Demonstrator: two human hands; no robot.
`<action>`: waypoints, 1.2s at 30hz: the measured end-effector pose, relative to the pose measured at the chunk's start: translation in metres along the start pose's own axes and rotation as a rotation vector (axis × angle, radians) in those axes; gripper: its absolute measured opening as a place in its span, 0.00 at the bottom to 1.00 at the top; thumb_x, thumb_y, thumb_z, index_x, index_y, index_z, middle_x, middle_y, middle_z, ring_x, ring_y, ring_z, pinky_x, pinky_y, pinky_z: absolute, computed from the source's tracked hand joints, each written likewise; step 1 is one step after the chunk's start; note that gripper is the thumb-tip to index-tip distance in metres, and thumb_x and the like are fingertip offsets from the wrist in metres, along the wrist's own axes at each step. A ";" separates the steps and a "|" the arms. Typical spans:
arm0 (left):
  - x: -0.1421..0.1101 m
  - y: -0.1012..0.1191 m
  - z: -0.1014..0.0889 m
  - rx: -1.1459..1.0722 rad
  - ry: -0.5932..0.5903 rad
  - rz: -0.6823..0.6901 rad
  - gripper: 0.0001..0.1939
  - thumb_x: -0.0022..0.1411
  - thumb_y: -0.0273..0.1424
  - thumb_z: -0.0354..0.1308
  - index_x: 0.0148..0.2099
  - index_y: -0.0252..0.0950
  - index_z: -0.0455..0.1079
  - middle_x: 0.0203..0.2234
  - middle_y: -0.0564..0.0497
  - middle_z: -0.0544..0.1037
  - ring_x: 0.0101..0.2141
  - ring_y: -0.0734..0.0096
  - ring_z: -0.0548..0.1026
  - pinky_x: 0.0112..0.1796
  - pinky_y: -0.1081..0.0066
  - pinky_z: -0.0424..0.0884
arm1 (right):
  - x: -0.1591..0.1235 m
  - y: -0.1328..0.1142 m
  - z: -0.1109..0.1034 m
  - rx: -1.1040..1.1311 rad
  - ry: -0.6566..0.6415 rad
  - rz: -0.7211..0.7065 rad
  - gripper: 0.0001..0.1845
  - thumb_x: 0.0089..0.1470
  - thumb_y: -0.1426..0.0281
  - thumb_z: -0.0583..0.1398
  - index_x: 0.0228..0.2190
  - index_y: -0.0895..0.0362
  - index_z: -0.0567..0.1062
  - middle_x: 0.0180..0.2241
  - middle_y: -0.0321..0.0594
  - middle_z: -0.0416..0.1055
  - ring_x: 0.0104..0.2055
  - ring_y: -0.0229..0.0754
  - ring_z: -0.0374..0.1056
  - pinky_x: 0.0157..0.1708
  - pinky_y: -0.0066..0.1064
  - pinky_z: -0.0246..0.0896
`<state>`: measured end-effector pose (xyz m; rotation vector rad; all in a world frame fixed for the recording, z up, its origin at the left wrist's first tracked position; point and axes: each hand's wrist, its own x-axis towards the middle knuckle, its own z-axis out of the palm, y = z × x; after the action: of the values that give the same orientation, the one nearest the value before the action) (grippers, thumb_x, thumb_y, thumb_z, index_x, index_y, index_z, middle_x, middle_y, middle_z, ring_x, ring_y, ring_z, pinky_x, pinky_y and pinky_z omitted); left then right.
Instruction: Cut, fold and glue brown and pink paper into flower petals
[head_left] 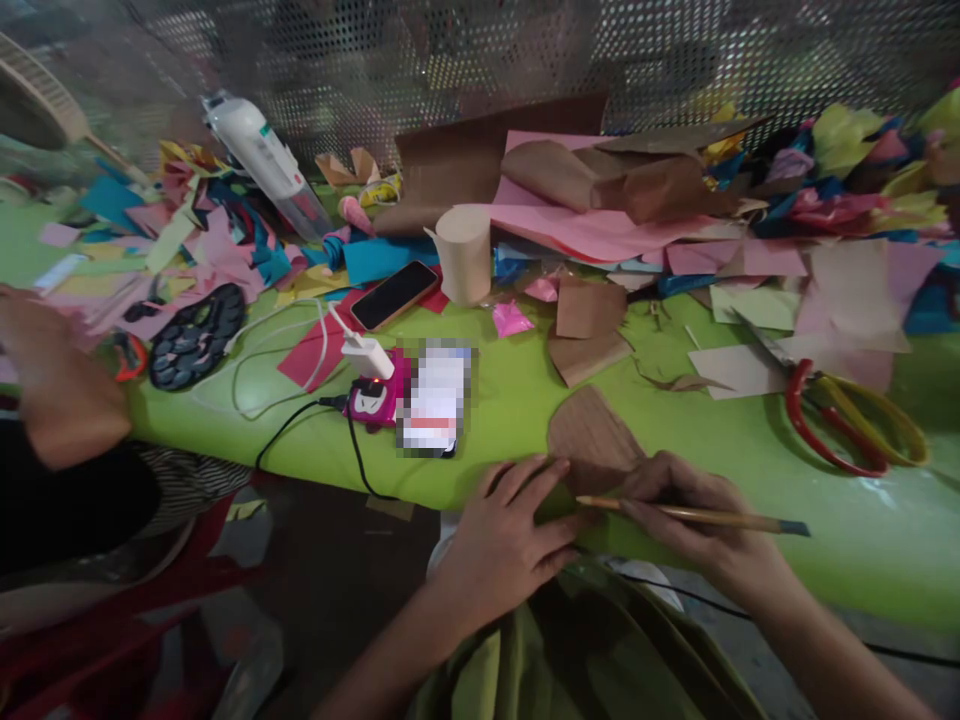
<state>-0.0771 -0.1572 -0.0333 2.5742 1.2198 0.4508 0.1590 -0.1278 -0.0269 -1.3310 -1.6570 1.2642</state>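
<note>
At the near edge of the green table lies a piece of brown paper [592, 435], rounded at its far end and marked with fine lines. My left hand [517, 530] rests with spread fingers at the paper's near left side, holding nothing. My right hand [697, 510] is closed around a slim wooden stick [720, 517] with a dark end at the right. Its pale tip points left, close to my left fingers. The paper's near part is hidden by my hands, so I cannot tell whether the tip touches it.
Red-handled scissors [836, 420] lie to the right. A lit phone [435, 400] and a pink power strip [379, 395] with cables are left of my hands. Behind stand a paper roll [465, 255] and a bottle [262, 160] among paper scraps. Another person's arm [60, 380] is at left.
</note>
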 end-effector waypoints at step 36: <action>0.100 -0.004 -0.027 0.224 -0.180 -0.489 0.27 0.57 0.46 0.69 0.51 0.33 0.71 0.44 0.40 0.79 0.47 0.50 0.77 0.47 0.57 0.72 | 0.128 0.017 -0.068 -1.062 0.196 -0.456 0.34 0.54 0.84 0.51 0.60 0.53 0.70 0.54 0.47 0.76 0.47 0.51 0.74 0.40 0.38 0.71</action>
<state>-0.0297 -0.0741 0.0066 2.2952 1.8384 -0.0210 0.1924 0.0141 -0.0309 -1.4021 -2.3963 -0.0922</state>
